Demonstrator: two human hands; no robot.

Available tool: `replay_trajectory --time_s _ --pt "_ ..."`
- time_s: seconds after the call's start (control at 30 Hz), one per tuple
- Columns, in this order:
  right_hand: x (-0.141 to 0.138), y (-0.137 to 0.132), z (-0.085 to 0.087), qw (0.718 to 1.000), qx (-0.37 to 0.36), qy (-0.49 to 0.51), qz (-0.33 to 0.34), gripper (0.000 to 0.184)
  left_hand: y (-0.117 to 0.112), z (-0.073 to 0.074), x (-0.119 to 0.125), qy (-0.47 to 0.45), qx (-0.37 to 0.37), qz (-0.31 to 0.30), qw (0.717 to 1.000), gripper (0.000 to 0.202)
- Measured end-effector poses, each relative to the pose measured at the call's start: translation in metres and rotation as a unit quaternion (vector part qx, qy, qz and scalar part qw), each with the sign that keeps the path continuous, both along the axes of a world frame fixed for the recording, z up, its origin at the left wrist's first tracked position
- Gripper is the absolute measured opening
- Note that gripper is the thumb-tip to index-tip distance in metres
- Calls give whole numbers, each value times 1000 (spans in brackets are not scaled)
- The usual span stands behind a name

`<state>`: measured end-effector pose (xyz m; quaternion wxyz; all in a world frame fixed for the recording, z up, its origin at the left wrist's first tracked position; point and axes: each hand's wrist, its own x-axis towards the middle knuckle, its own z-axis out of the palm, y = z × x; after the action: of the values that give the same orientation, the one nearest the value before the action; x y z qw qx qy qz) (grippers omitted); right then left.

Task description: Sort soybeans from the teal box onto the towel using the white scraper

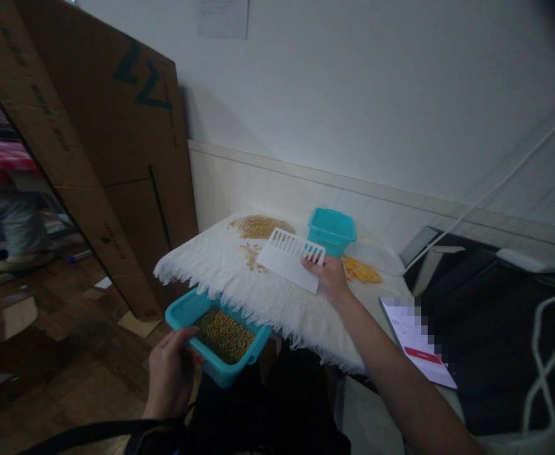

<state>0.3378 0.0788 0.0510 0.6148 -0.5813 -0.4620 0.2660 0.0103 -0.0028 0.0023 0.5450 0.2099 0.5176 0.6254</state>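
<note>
My left hand (172,363) is closed on the near rim of a teal plastic box (224,374), held at the table's front edge below the cloth fringe. Round yellowish beans (227,335) cover the bottom of this box. In my right hand (329,275) is a flat white slotted scraper (289,260), gripped at its right end, with its row of slots facing the wall. It is over the white tablecloth (220,253). A pile of beans (262,225) lies beyond the scraper, and loose beans (253,256) are scattered by its left edge.
A second teal box (332,229) stands at the back, with a clear lid (380,255) and a yellow crumpled item (363,270) beside it. On the right lies a printed sheet (417,351). A tall cardboard box (116,145) stands left; a person's leg (14,218) shows beyond it.
</note>
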Motion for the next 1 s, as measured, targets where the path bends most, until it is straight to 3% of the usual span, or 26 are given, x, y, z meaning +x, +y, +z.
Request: replay_trajectory --time_s 0.3,0.7,1.0 --pt "-8 -2 -1 999 9 8 41 36 0 -2 -2 6 -3 -6 1000 20" --pt "-17 -1 -3 999 -18 0 34 44 0 -2 -2 3 0 -9 1000 21" --pt "-28 -3 -2 998 -12 12 57 37 2 -2 -1 3 -5 -11 1000 21"
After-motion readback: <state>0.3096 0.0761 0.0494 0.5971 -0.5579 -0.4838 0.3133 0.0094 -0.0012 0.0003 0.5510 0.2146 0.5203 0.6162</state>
